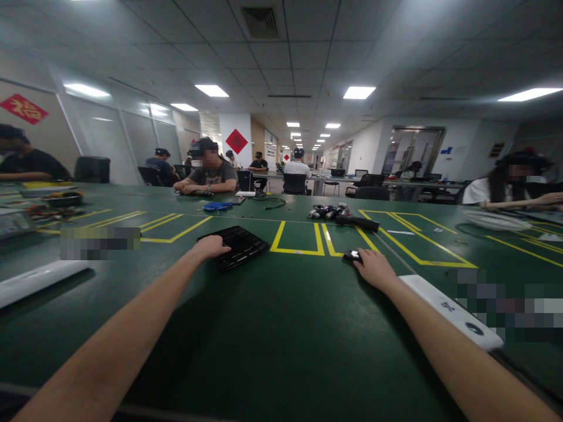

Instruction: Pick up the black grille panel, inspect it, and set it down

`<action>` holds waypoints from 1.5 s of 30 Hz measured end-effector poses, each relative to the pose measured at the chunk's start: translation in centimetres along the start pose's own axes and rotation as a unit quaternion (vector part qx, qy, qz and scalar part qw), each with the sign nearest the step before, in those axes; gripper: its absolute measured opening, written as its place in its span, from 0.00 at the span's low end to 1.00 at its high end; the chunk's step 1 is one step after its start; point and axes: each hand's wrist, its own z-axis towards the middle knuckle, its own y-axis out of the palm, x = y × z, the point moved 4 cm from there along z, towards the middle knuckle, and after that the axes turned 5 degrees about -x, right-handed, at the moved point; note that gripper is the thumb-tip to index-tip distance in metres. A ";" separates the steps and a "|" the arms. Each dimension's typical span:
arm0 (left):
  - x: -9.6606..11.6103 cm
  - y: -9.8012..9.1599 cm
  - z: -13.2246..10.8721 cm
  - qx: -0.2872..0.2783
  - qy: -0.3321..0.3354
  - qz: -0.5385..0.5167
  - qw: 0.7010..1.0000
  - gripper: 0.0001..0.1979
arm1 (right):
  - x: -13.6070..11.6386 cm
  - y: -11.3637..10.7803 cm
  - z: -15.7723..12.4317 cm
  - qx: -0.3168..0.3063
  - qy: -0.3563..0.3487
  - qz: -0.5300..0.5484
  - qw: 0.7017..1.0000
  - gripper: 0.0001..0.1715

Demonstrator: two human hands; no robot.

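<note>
My left hand (210,247) rests on the near edge of a black slotted tray (235,246) lying on the green table (281,316); its fingers curl over the tray's rim. Further right, my right hand (373,268) reaches forward with its fingertips on a small black object (352,255) beside a yellow floor-tape style rectangle (299,237). Both forearms stretch out from the bottom of the view.
A pile of black and silver parts (328,211) and a black tool handle (358,222) lie beyond the yellow markings. A white flat device (453,310) sits by my right forearm, another white bar (39,280) at the left. Other people sit at the table's far side and ends.
</note>
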 end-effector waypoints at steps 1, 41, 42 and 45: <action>-0.1 -0.1 -0.1 0.006 -0.005 -0.003 1.000 0.13 | -0.2 -0.1 0.0 0.000 -0.004 0.009 1.000 0.23; 13.4 3.4 -9.8 -0.045 -0.029 -0.653 0.756 0.13 | -12.2 -1.4 -5.1 0.068 -0.327 0.300 0.894 0.23; 13.5 3.5 -9.7 -0.052 -0.032 -0.675 0.735 0.13 | -12.0 -1.3 -5.0 0.070 -0.328 0.292 0.896 0.23; 13.9 3.6 -9.6 -0.088 -0.009 -0.711 0.698 0.05 | -12.0 -1.1 -4.9 0.065 -0.339 0.283 0.895 0.22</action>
